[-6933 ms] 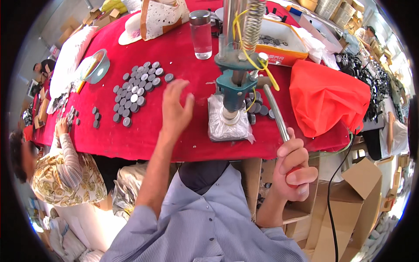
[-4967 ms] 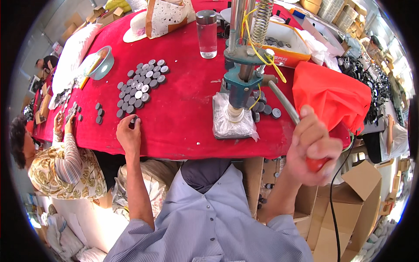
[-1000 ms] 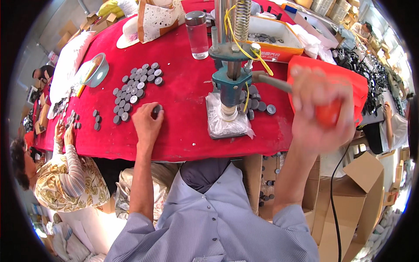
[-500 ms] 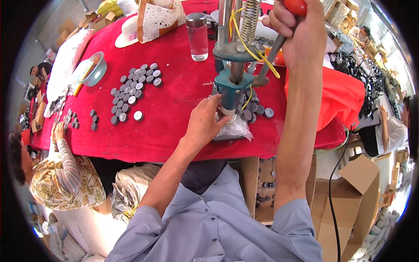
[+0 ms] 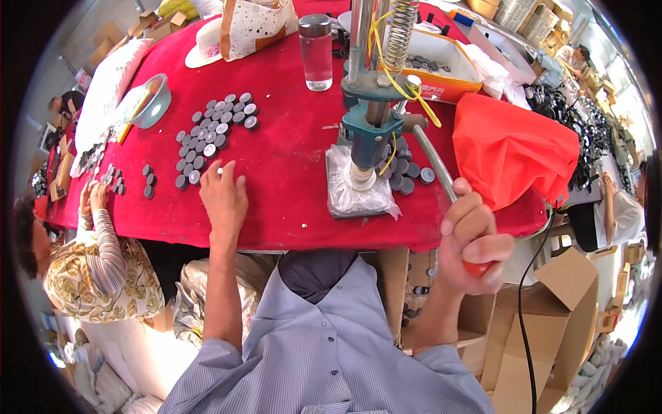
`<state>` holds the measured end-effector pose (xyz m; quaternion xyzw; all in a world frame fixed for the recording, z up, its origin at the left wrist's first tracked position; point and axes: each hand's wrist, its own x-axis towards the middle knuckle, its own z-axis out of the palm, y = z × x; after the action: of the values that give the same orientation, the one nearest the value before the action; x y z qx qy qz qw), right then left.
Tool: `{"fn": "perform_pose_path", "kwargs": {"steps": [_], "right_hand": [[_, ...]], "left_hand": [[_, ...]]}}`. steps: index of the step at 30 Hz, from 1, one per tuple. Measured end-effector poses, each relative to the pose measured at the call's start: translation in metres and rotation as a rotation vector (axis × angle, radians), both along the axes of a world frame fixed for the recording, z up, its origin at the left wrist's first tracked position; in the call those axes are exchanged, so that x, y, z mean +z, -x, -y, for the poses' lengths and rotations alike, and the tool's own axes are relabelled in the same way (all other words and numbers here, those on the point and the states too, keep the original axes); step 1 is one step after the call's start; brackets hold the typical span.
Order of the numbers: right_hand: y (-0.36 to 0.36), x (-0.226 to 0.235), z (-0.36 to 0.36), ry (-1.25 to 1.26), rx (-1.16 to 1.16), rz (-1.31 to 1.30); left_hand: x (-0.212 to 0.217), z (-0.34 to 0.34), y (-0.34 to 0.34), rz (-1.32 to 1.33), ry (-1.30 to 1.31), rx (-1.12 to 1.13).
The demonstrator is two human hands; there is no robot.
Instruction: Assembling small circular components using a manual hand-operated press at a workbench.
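Observation:
My right hand is wrapped round the red-knobbed end of a metal lever, low on the right. The lever belongs to a green hand press with a coil spring and a yellow cord. Beneath the press head is a base wrapped in clear plastic. My left hand lies over the cloth at the near edge of a group of grey round caps. Its thumb stands apart, and its fingertips partly cover one pale cap. More caps lie behind the press base.
A clear bottle stands left of the press on the red tablecloth. An orange box with caps and a red-orange cloth bag are at right. A co-worker sits at left. Cardboard boxes stand below the table.
My left hand has left the press and moved left to the caps. My right hand has pulled the lever from high up down towards me.

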<state>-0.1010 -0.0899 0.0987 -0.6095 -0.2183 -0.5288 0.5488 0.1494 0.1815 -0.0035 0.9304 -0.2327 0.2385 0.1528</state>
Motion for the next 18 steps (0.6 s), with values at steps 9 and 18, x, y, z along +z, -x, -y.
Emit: {"fn": "perform_pose_path", "kwargs": {"steps": [9, 18], "right_hand": [[0.006, -0.012, 0.001, 0.011, -0.032, -0.025], [0.002, -0.022, -0.002, -0.014, -0.025, 0.054]], "left_hand": [[-0.016, -0.033, -0.015, -0.138, 0.193, -0.103], [-0.018, -0.003, 0.009, -0.26, 0.505, -0.188]]}}
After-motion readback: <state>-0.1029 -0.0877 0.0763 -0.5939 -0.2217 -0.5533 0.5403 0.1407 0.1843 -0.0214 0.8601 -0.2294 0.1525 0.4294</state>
